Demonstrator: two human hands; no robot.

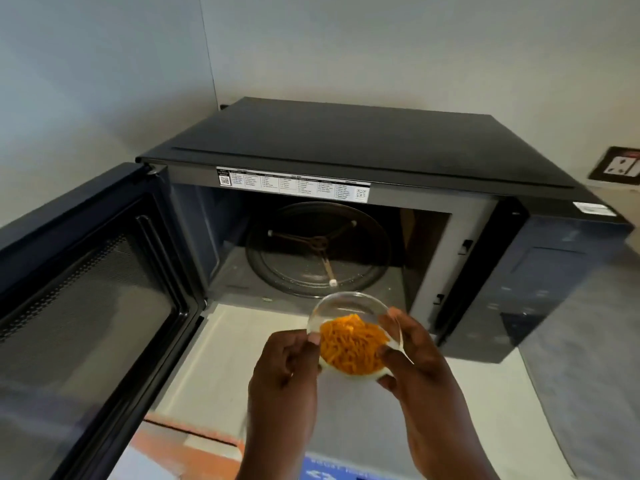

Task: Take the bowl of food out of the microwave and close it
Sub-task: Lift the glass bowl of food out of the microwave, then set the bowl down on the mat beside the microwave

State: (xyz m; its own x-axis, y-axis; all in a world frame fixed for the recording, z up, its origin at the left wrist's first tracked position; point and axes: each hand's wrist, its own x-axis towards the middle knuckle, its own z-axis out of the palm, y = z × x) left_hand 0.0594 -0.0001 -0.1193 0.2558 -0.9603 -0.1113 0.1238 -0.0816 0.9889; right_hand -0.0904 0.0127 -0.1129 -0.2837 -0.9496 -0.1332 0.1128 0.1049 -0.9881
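Note:
A clear glass bowl (346, 306) holding orange pasta is in the air just outside the front of the black microwave (363, 147). My left hand (284, 372) grips the bowl's left rim and my right hand (419, 368) holds its right side. The microwave door (86, 292) is swung wide open to the left. Inside the cavity the glass turntable (277, 258) lies bare with its roller ring showing through.
The microwave stands on a white counter (242, 348) in a corner of grey walls. A wall socket (620, 168) is at the right. An orange and blue surface shows below the counter's front edge (194, 441).

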